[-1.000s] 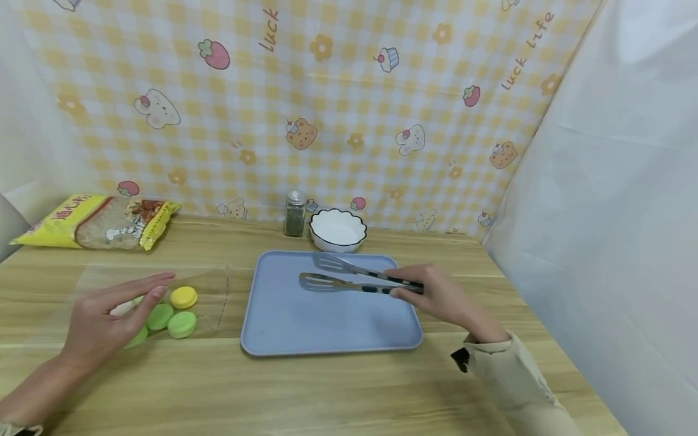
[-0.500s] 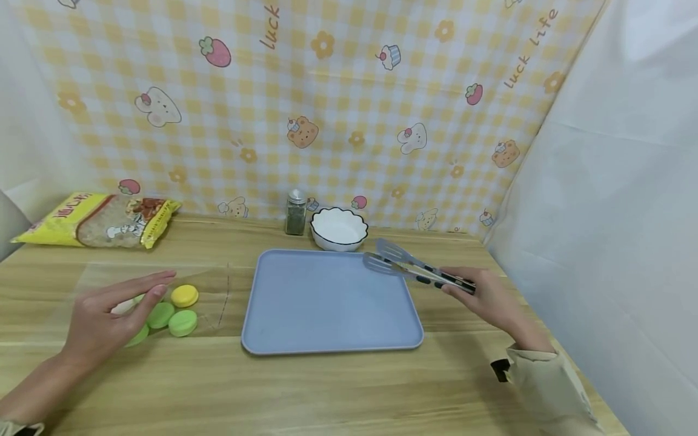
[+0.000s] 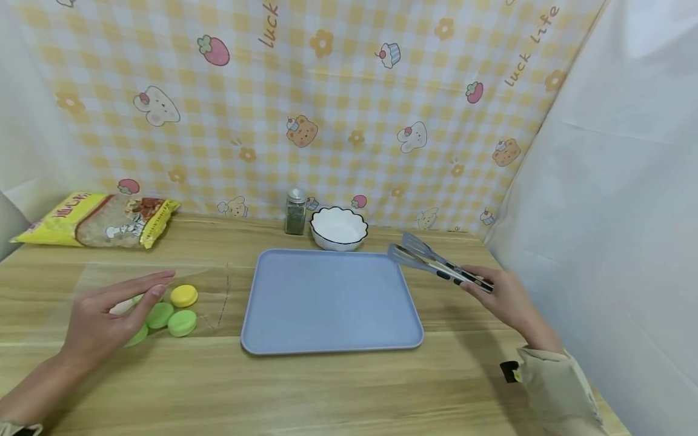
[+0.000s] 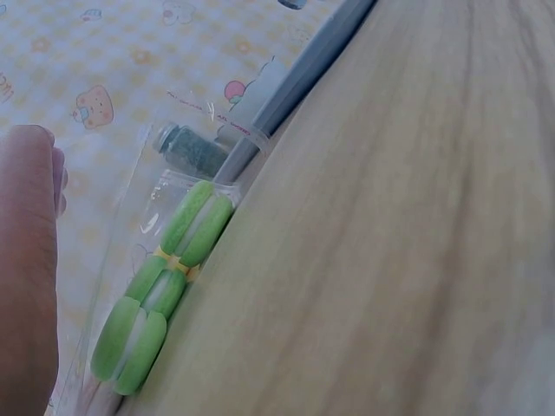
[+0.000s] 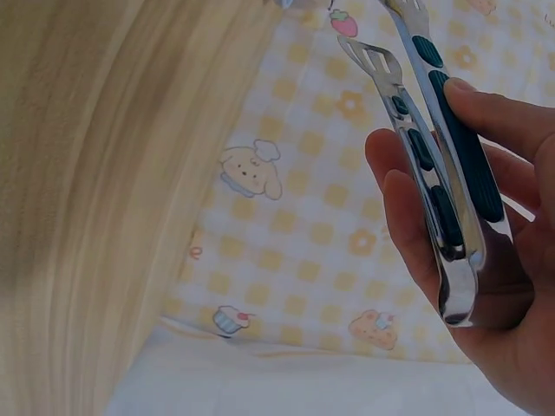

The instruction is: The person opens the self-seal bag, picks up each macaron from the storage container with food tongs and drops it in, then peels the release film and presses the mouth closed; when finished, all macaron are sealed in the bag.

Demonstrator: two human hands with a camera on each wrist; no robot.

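My left hand [image 3: 111, 309] is over a clear plastic bag [image 3: 209, 272] on the wooden table, thumb and fingers extended close together. In the bag lie several green macarons [image 3: 182, 323], a yellow macaron [image 3: 184, 296] and a white one [image 3: 121, 307] partly hidden by the hand. Seen from the left wrist, green macarons [image 4: 130, 345] line up under the bag's film. My right hand [image 3: 504, 297] grips metal tongs [image 3: 444, 266] with dark handle pads, their slotted heads a little apart with nothing between. The tongs hang over the right rear of a blue tray [image 3: 332, 303].
Behind the tray stand a white scalloped bowl [image 3: 339, 229] and a glass shaker [image 3: 295, 212] with dark contents. A yellow food packet [image 3: 98, 221] lies at the back left. A patterned curtain [image 3: 354, 97] closes off the rear, a white sheet [image 3: 605, 181] the right side.
The right hand has drawn the tongs rightward, from over the middle of the tray to its right rear corner, slowing lately. The left hand and the bag look unmoved.
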